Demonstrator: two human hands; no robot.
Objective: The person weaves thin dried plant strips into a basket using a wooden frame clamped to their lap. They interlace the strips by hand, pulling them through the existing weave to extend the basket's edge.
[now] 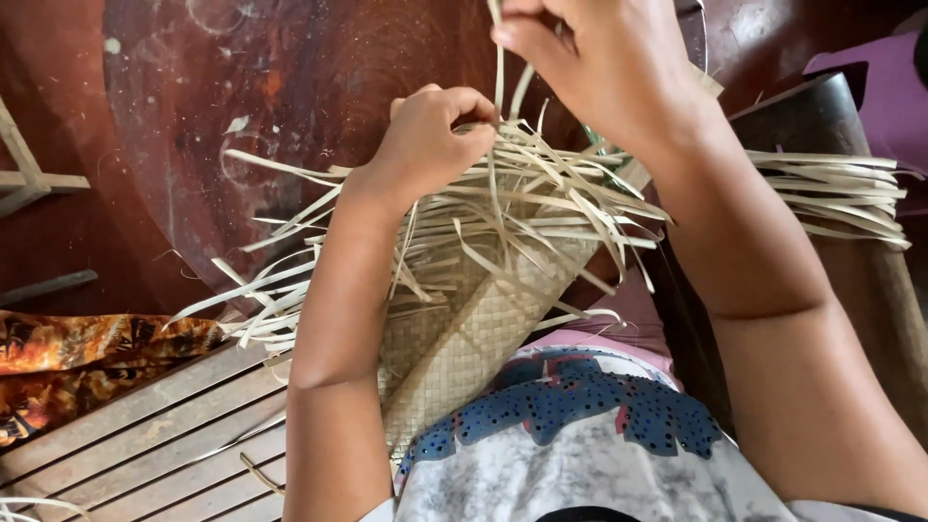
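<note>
Concrete floor, dark reddish-brown and glossy, fills the upper half of the frame, scuffed with pale rings and flecks. At the lower left we see a slatted platform of weathered grey-brown wooden boards, and on its upper edge lies a crumpled cloth printed in orange and black. Pale wooden sticks cross at the far left edge. At the upper right a purple surface shows behind a dark wooden edge, and over that edge hangs a loose bundle of pale dried leaf strips.

In the centre, running from the lap up toward the hands, lies the partly woven mat of flat tan palm-leaf strips; its finished checkered part is rolled or folded toward the body, and its unwoven ends fan out to the left and upward. We see the left hand curled shut, pinching some of those loose ends between thumb and fingers. The right hand, at the top of the frame, is closed on a single upright strip. Both forearms cross over the mat and hide parts of it.
</note>
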